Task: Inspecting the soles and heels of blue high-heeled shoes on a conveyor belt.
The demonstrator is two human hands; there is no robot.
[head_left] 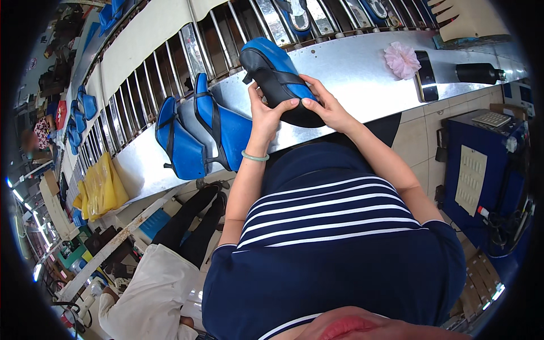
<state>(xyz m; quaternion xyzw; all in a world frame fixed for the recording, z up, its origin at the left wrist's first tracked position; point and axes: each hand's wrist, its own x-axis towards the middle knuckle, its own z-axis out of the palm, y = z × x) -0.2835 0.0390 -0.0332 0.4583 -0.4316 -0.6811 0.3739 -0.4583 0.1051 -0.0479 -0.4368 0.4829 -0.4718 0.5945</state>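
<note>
Blue and black shoe (277, 76), a high-heeled one, is up off the metal bench (362, 73), held just above its near edge with the toe pointing away. Left hand (265, 113) is wrapped around the black heel end, thumb across the top, and right hand (326, 105) pinches the other side of the same part, so both are closed on it. My guess is it's light and fairly stiff through the sole, with softer straps up top that would flex if you grabbed there. The smooth finish looks a bit slick, so the heel and sole seem like the safest spots to hold.

Two more blue shoes (201, 133) stand toe-up on the bench to the left, touching each other. No real boxes or bins close by; the roller rack (187, 51) behind carries a few more blue pieces. A pink flower (401, 59), a phone (426, 75) and a black bottle (479, 73) sit to the right.
</note>
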